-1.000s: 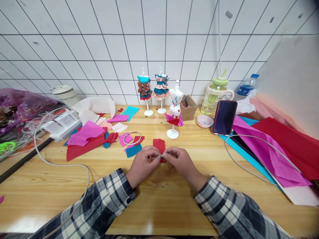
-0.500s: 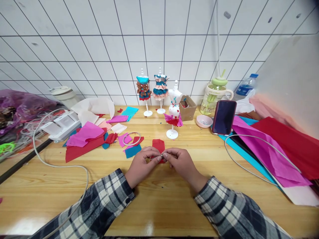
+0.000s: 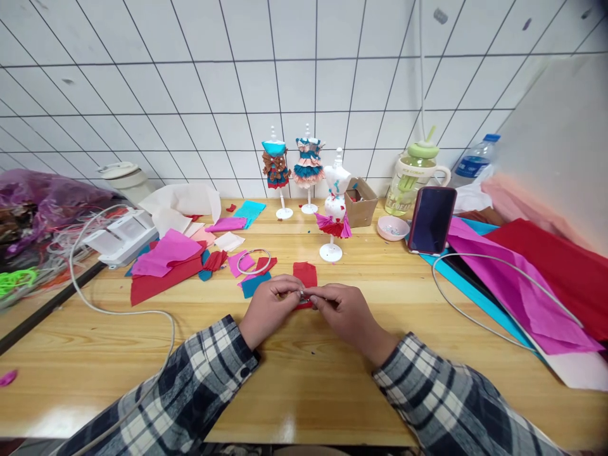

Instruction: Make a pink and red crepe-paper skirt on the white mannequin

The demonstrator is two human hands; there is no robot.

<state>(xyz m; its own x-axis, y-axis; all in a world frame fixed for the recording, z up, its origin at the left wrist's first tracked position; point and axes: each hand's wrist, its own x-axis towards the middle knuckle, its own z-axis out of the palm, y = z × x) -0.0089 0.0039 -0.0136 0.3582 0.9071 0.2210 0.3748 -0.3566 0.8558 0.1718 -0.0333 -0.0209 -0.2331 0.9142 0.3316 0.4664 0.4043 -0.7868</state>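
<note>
Red paper (image 3: 304,273), at twelve o'clock from where left hand (image 3: 272,310) and right hand (image 3: 350,315), both nearly closed, pinch a small unidentified item (image 3: 302,293), appears light, soft, tearable, best held by its edges.

On the right hand (image 3: 349,313), the forefinger now reaches straighter and farther left to the left hand's (image 3: 270,309) fingertips, the thumb spread nearer, while a pink scrap (image 3: 8,378) shows more fully at near left.
</note>
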